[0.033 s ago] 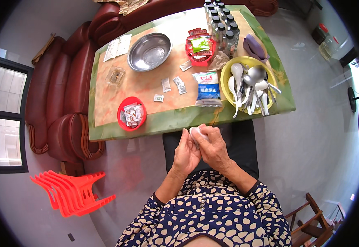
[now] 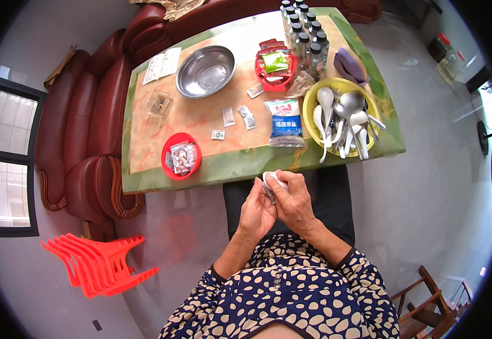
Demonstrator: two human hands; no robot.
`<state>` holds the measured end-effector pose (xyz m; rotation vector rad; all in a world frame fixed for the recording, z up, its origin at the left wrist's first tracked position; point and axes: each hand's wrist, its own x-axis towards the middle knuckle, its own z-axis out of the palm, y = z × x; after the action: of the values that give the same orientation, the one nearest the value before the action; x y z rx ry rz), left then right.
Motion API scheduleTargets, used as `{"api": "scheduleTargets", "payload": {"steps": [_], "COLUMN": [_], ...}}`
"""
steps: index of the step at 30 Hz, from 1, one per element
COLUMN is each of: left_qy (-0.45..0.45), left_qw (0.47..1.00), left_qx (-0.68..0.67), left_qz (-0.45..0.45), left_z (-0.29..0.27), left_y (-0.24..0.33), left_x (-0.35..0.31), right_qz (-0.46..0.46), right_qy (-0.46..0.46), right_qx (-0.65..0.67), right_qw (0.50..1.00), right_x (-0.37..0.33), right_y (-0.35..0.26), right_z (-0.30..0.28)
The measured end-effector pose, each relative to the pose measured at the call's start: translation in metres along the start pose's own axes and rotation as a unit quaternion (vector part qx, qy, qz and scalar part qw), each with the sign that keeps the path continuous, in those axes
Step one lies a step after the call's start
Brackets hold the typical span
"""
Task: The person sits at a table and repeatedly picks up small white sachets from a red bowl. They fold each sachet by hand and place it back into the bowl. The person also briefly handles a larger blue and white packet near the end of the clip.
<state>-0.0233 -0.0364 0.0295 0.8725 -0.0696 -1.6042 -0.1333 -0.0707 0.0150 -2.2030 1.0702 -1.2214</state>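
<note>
Two hands meet in my view, just off the near edge of the desk [image 2: 223, 174], with a small white wad [image 2: 272, 180] between them. The right hand [image 2: 296, 204] pinches it, thumb on top; the left hand [image 2: 255, 216] rests alongside, and I can't tell whether its fingers grip too. I judge the wad light and soft, perhaps thin enough to tear, so I'd favour a loose hold at its edges over a hard squeeze. Beyond, on the desk, I see a blue-and-white bag [image 2: 286, 129] beside a yellow basin [image 2: 308, 106] of spoons.
</note>
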Motion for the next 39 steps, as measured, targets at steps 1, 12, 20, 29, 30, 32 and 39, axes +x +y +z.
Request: {"api": "scheduleTargets", "payload": {"steps": [1,12,20,29,30,32,39], "left_qy": [-0.02,-0.026,-0.018,-0.031,-0.035,-0.045,-0.021], "left_qw": [1.0,0.999,0.998,0.997,0.996,0.996,0.995], "left_qx": [-0.002,-0.031,-0.064,-0.071,-0.074,-0.081,-0.091], "left_qz": [0.0,0.003,0.019,0.029,0.024,0.006,0.021], "left_z": [0.0,0.0,-0.02,-0.021,-0.023,-0.026,-0.026], "left_y": [0.001,0.008,0.009,-0.001,0.001,0.005,0.012], "left_x": [-0.001,-0.001,0.007,-0.001,0.0,0.002,-0.004], "right_qz": [-0.009,-0.025,-0.006,-0.031,-0.043,-0.069,-0.018], "right_qy": [-0.003,-0.032,-0.118,-0.07,-0.07,-0.114,-0.1], "right_qx": [-0.004,-0.015,0.036,-0.039,-0.038,0.005,0.035], "right_qw": [1.0,0.999,0.992,0.996,0.996,0.991,0.994], "right_x": [0.0,0.002,-0.016,0.002,0.001,0.0,0.007], "right_y": [-0.001,-0.003,-0.009,-0.012,-0.013,-0.011,-0.001], "right_z": [0.0,-0.008,-0.015,0.01,0.012,0.008,0.007]}}
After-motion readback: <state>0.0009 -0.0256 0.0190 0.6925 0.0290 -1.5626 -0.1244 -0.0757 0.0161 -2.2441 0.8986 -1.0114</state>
